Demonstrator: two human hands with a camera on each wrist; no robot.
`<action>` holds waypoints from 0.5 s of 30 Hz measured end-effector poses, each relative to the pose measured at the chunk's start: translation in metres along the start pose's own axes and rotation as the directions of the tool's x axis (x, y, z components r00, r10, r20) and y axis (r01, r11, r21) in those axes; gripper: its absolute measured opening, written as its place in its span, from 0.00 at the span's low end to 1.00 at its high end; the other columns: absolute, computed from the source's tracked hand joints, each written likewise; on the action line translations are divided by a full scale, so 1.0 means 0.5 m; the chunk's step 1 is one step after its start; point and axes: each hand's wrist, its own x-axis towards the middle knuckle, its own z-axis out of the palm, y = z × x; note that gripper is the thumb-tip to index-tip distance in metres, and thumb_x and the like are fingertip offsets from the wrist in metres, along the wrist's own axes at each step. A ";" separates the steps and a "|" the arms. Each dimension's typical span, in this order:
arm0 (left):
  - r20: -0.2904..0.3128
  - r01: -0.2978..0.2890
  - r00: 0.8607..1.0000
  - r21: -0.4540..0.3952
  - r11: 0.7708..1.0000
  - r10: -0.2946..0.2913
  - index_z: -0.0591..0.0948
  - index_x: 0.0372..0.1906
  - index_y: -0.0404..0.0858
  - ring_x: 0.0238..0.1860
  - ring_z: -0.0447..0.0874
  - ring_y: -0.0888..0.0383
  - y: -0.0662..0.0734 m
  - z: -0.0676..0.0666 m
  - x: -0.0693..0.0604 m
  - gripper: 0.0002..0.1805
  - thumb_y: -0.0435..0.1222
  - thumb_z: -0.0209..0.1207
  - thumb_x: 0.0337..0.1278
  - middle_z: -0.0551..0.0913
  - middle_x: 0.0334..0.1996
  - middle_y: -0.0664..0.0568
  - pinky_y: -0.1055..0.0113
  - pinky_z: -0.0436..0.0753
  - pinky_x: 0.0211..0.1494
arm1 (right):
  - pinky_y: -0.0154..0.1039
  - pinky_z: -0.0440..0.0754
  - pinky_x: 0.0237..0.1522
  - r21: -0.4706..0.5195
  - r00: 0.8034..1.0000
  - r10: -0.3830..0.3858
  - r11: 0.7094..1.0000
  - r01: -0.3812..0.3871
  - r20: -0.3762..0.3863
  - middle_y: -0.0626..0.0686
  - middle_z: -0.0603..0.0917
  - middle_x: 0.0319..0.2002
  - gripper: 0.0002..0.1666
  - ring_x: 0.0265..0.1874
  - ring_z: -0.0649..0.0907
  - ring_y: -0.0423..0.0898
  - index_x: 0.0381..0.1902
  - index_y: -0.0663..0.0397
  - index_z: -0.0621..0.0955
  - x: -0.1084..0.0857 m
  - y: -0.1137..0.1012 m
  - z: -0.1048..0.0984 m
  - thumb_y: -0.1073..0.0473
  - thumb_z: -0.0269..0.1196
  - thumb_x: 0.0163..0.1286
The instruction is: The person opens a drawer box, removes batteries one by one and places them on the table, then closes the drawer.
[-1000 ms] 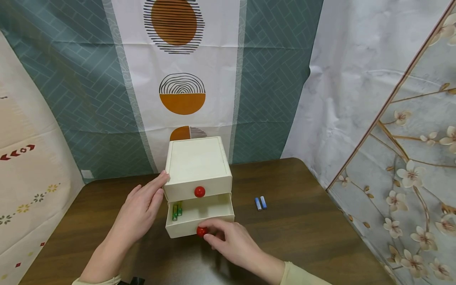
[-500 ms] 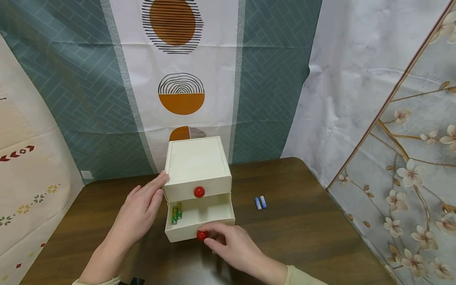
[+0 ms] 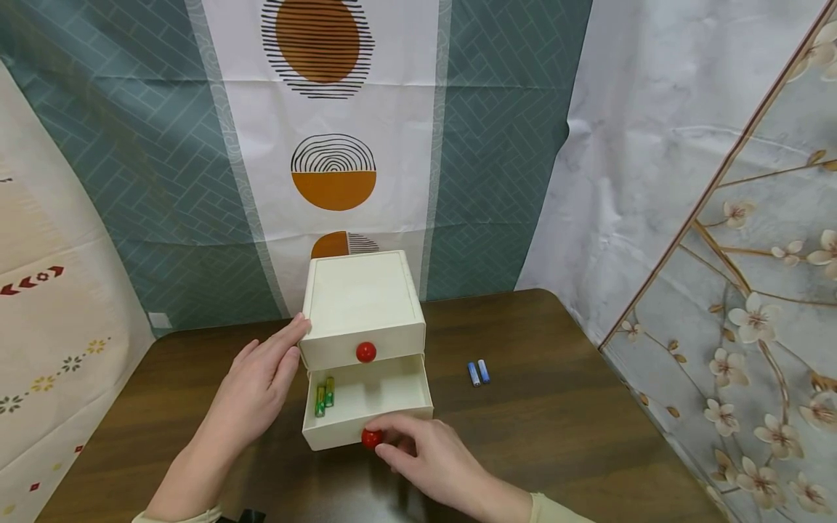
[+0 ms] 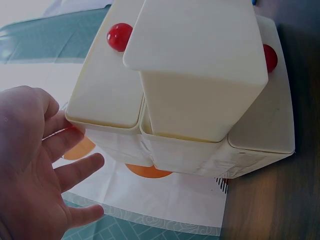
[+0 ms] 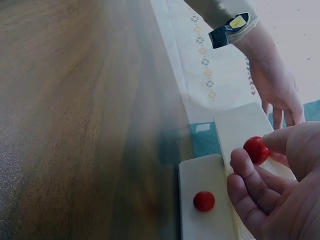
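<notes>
A cream mini drawer cabinet (image 3: pixel 362 298) stands on the table. Its middle drawer (image 3: pixel 373 392) is pulled out, with two green batteries (image 3: pixel 320 401) lying at the drawer's left side. My right hand (image 3: pixel 434 461) pinches that drawer's red knob (image 5: pixel 256 150) between thumb and fingers. Against the cabinet's upper left edge rests my left hand (image 3: pixel 255 388), its fingers extended, as the left wrist view also shows (image 4: pixel 35 155). The top drawer, with its red knob (image 3: pixel 366 352), is closed. The bottom drawer (image 5: pixel 202 175), hidden in the head view, is closed too.
Two blue-and-white batteries (image 3: pixel 478 373) lie side by side on the brown wooden table (image 3: pixel 543 428), right of the cabinet. Patterned cloth (image 3: pixel 510 145) hangs behind the table and on both sides.
The middle drawer has slid farther out toward me, with my right hand holding its knob and the green batteries moving along. My left hand has stayed on the cabinet's edge.
</notes>
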 end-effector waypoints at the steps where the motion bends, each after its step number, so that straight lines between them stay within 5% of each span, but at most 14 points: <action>1: 0.001 0.000 1.000 0.000 1.000 0.000 0.71 0.85 0.43 0.82 0.68 0.39 0.000 0.000 0.000 0.27 0.42 0.48 0.91 0.67 0.85 0.47 0.26 0.56 0.82 | 0.32 0.84 0.32 -0.001 1.000 0.000 1.000 0.000 0.001 0.31 0.88 0.41 0.15 0.28 0.84 0.32 0.61 0.29 0.90 -0.001 0.000 0.000 0.52 0.71 0.80; 15: -0.006 -0.002 1.000 -0.002 1.000 0.002 0.71 0.85 0.42 0.82 0.69 0.39 0.003 0.000 0.000 0.27 0.42 0.48 0.92 0.67 0.85 0.48 0.26 0.56 0.81 | 0.31 0.84 0.36 0.002 1.000 -0.005 1.000 0.005 0.021 0.31 0.88 0.43 0.16 0.30 0.84 0.32 0.61 0.29 0.89 -0.014 -0.004 0.002 0.53 0.71 0.80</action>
